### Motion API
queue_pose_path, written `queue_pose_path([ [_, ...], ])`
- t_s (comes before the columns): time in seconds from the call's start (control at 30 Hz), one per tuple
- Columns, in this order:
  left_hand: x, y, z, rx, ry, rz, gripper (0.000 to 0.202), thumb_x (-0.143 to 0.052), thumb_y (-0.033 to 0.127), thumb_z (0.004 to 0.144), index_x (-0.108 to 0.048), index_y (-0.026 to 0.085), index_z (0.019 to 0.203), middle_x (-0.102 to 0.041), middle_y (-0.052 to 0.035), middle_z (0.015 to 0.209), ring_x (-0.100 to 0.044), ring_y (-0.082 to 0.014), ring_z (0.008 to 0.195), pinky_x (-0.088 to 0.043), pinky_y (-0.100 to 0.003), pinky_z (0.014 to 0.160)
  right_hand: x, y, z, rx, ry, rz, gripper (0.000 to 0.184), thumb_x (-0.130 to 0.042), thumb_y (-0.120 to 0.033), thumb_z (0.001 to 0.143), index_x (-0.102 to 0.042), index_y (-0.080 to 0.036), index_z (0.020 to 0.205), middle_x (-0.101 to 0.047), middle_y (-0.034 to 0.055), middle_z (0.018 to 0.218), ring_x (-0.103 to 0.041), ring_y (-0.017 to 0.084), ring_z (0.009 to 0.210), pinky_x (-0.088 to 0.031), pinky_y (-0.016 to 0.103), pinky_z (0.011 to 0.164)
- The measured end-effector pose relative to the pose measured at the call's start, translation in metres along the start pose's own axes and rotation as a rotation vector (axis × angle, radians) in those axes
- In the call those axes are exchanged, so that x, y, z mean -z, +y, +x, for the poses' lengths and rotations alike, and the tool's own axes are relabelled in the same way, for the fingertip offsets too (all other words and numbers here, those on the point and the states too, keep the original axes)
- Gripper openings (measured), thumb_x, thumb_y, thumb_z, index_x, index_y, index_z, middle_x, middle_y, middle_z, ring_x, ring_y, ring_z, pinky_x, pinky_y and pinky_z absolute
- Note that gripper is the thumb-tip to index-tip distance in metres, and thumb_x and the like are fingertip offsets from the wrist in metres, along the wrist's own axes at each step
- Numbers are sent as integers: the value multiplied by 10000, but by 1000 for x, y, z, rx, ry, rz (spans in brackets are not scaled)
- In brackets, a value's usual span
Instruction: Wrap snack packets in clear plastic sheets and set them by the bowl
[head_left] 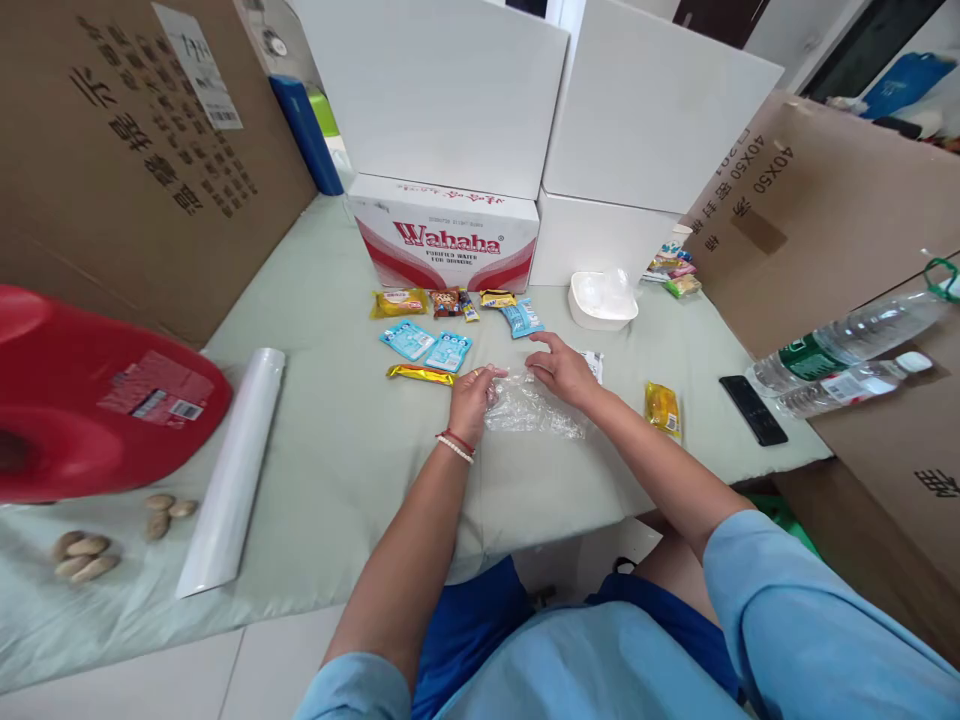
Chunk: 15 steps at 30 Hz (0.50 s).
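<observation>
Head view, frame centre: my left hand pinches clear plastic; right hand alongside, grip unclear. Keep tension even.

The plastic film is colourless — the sachets blue-and-white, the jug red.

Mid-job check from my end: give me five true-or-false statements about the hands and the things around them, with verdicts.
1. The left hand and the right hand are both at the crinkled clear plastic film. True.
2. The long white roll lies between the big red plastic jug and the left hand. True.
3. The red jug is to the right of the right hand. False: the jug is to the left of both hands.
4. The flat black phone is near the green-labelled clear plastic bottle. True.
5. The phone is in the left hand. False: the phone lies on the pale green cloth, apart from both hands.
</observation>
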<state>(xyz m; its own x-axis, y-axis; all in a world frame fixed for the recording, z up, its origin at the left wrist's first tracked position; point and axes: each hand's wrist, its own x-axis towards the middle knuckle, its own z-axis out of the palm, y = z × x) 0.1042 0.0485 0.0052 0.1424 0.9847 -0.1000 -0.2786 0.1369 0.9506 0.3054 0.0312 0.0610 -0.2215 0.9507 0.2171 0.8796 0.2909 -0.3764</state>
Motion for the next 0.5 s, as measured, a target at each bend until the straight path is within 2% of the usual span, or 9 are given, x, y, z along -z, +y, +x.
queue_pose_path([
  [0.03,0,-1,1,1,6,-2,439,-714,596,761,-753,159,792,-374,76,478,-328,-93,452,-294,-244,491,4,1,1,37,59,20,189,-634,-227,989,-788,-245,1097,-598,98,1513,-667,242,1159,-559,403,981],
  [0.13,-1,-4,4,1,34,-13,456,-711,608,791,-750,156,836,-390,79,452,-344,-96,432,-309,-243,486,30,-4,-11,177,207,30,187,-619,-311,1040,-792,-241,1048,-728,97,1271,-649,238,1093,-521,407,993],
  [0.27,-2,-8,9,6,83,-27,448,-696,607,828,-728,161,853,-432,67,435,-398,-106,416,-308,-238,469,61,-27,-52,326,213,-123,163,-615,-259,1056,-776,-229,1053,-789,59,1012,-586,243,980,-458,407,914],
  [0.4,1,-8,12,11,132,-49,416,-640,595,863,-677,181,847,-441,71,445,-383,-103,385,-304,-238,449,60,-42,-107,333,209,-255,145,-607,-179,1054,-748,-211,1054,-748,42,858,-553,223,869,-402,387,797],
  [0.5,3,-7,13,11,181,-55,374,-607,565,863,-635,194,826,-491,55,499,-415,-104,403,-330,-235,450,46,-42,-147,248,250,-212,142,-624,-136,1038,-732,-210,1096,-762,46,895,-561,219,872,-417,375,786],
])
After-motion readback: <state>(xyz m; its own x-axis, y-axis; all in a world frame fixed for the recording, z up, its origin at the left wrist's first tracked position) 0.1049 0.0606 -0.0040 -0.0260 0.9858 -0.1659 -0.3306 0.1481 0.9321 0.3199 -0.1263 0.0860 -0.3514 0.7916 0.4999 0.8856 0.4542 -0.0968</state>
